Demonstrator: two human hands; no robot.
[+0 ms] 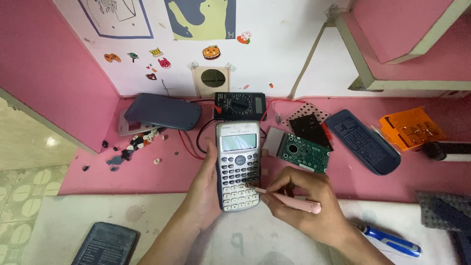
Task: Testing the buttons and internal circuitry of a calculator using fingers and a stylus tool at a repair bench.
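Observation:
My left hand (203, 189) grips a silver calculator (238, 164) from its left side, holding it flat over the pink desk (162, 174). My right hand (301, 198) holds a pink pen-like tool (294, 202), its tip touching the lower right keys of the calculator. The calculator's screen faces up and its keypad is fully visible.
A black multimeter (240, 104) with red leads lies behind the calculator. Beside it are a green circuit board (305, 153), a black keypad sheet (310, 127), two dark blue covers (164, 112) (363, 142), loose key caps (137, 143), an orange part (409, 128), a blue screwdriver (392, 241) and a dark case (107, 244).

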